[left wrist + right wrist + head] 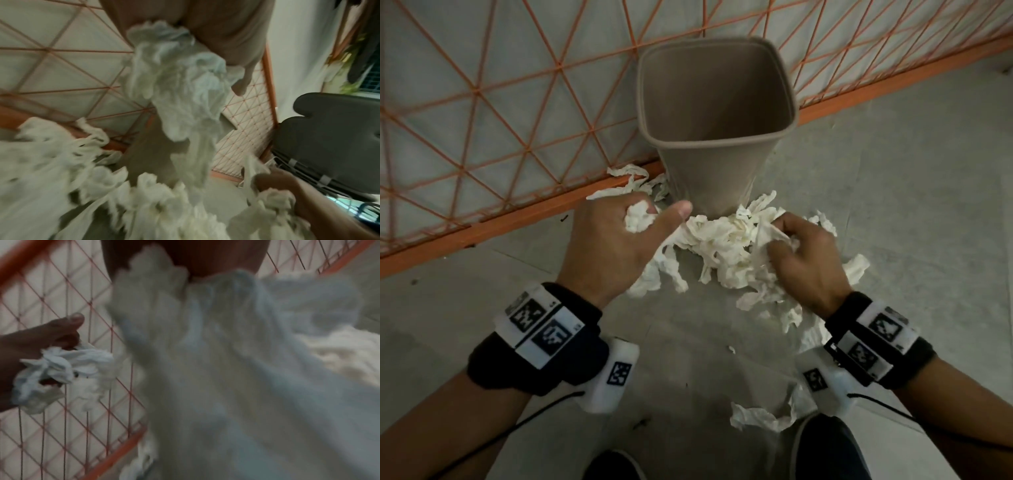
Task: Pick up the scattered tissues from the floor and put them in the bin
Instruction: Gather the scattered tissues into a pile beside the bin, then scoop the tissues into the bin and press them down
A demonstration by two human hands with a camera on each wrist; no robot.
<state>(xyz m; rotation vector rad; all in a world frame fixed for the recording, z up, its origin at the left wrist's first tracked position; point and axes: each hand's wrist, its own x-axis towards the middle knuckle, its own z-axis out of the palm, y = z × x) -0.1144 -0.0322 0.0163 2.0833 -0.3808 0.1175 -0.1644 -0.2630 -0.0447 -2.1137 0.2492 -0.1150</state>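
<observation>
Mid-gather: my left hand (606, 240) and right hand (804, 260) each clutch a wad of tissues (722, 253); the rest lie on the floor at the bin (715, 113) base. Next: lift both wads, drop in the bin.

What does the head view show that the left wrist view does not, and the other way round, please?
Only the head view shows the open top of the tall taupe plastic bin, both marker-covered wristbands, and a crumpled white tissue lying near the dark shoes. Only the left wrist view shows a black moulded chair seat beyond the orange fence. Both show the left hand gripping a tissue wad, the right hand holding tissue, and the pile of white tissues on the floor.
</observation>
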